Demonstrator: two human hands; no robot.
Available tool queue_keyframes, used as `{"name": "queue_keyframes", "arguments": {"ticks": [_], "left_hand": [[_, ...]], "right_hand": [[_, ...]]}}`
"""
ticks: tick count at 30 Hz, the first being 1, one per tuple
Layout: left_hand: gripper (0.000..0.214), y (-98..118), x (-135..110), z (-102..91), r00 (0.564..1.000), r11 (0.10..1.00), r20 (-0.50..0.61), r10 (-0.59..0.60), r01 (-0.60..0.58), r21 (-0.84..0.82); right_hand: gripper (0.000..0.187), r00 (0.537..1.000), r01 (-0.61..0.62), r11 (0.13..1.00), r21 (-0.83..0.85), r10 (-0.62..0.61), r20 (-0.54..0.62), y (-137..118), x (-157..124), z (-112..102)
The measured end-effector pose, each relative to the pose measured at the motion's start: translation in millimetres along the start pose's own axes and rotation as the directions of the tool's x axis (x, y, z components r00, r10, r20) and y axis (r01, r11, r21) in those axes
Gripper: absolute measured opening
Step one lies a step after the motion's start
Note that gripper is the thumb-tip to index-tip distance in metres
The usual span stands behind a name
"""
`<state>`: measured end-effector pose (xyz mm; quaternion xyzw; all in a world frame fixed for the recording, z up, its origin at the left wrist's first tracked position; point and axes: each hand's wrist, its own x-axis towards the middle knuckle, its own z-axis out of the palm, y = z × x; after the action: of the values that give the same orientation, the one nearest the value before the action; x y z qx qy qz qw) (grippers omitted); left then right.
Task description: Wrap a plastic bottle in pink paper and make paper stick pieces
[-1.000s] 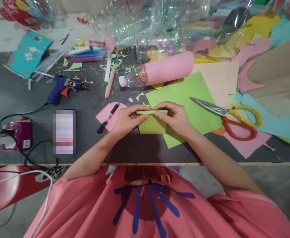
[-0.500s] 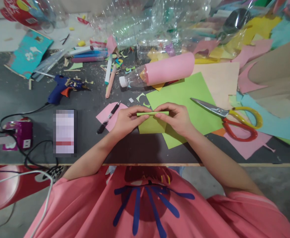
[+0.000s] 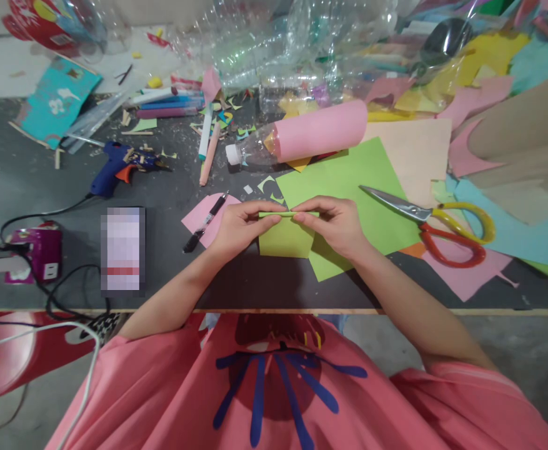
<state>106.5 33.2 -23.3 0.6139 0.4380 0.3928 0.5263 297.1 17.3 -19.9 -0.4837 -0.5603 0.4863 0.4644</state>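
The far edge of the small green paper point(image 3: 285, 240) had turned into a narrower fold since a second earlier. The left hand point(image 3: 240, 226) and right hand point(image 3: 335, 226) pinched that fold between them, the flat, yellowish-green remainder on their near side. Beyond both lay a clear bottle point(image 3: 254, 147) sleeved in pink paper point(image 3: 323, 130), contents unclear.

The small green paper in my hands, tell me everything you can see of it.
The small green paper looks like a thin, plain sheet, yellowish green, with a narrow, brighter band along its far edge; whether that is folded or rolled I cannot tell. The left hand and right hand pinch this band, thumbs on the near side. The rest extends toward the person, partly in front of the larger green sheet. Contact beneath it is unclear.
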Motion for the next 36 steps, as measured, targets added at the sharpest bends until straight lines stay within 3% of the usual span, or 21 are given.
{"name": "queue_keyframes", "arguments": {"ticks": [9, 16, 20, 24, 30, 36], "left_hand": [[0.015, 6.1, -0.1, -2.0, 0.998, 0.993, 0.060, 0.033, -0.040, 0.114], [0.021, 2.3, -2.1, -1.5, 0.993, 0.977, 0.105, 0.044, -0.065, 0.203], [0.020, 3.5, -2.8, -0.2, 0.993, 0.977, 0.110, 0.045, -0.067, 0.203], [0.018, 6.4, -2.6, 1.0, 0.992, 0.982, 0.122, 0.016, -0.039, 0.187], [0.018, 7.5, -0.7, -0.6, 0.995, 0.986, 0.100, -0.008, -0.009, 0.169], [0.017, 5.0, -0.2, 0.2, 1.000, 0.998, 0.020, -0.024, 0.022, 0.054]], "right_hand": [[0.013, 1.000, -0.011, 1.000, 0.027, 0.010, 0.027, 3.7, -0.9, 4.1], [0.012, 0.996, 0.091, 0.978, -0.189, -0.085, 0.037, 2.2, -2.2, 4.0], [0.014, 0.975, 0.223, 0.898, -0.378, -0.211, 0.074, 1.6, -3.9, 2.0], [0.014, 0.962, 0.271, 0.843, -0.465, -0.247, 0.114, 3.2, -5.3, 1.6], [0.010, 0.975, 0.222, 0.885, -0.410, -0.200, 0.097, 4.6, -5.7, 0.8], [0.030, 0.992, 0.114, 0.979, -0.170, -0.121, -0.031, 5.7, -5.4, -2.5]]}}
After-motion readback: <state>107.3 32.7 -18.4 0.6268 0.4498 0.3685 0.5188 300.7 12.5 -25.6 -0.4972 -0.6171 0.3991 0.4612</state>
